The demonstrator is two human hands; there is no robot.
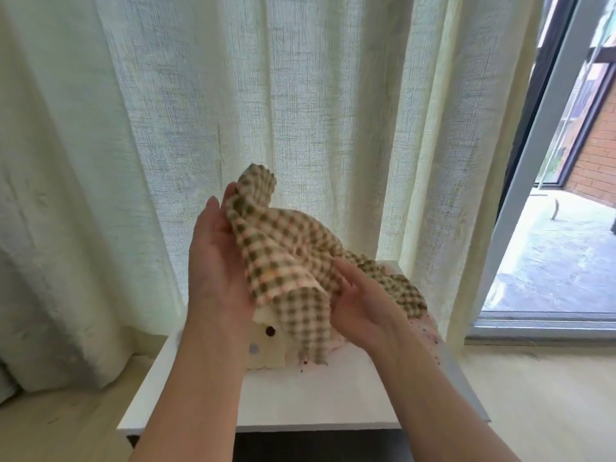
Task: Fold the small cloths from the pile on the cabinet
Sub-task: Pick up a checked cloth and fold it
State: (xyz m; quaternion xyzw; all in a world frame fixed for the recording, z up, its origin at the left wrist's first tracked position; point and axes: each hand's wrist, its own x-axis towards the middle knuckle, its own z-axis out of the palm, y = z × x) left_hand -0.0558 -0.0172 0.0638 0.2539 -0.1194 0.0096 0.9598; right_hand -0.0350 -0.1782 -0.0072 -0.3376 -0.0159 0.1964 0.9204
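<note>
While the cloth [286, 241] is raised off the pile [266, 345], it hangs between both grips above the cabinet [300, 401], in front of the curtain [300, 95].

Left grip [216, 261]: fingers [213, 208] straight and pointing up, palm turned toward the cloth, which drapes against it. The thumb is hidden by fabric. This flat backing probably serves to spread the upper part.

Right grip [363, 308]: fingers curled into the lower folds, pinching the cloth. Judged purpose: to draw that portion out so a corner can be found.

The cloth touches both grips. Its peak stands above the left fingertips, and a checked tail trails down to the right onto the pile. Whether that tail belongs to the same cloth cannot be told.

The pile's cream and pink pieces rest at the back of the cabinet, below the grips.

Step in hand: opening out the crumpled cloth. No fold is made yet. The next move calls for locating two corners, then laying the cloth flat at the front of the cabinet.
</note>
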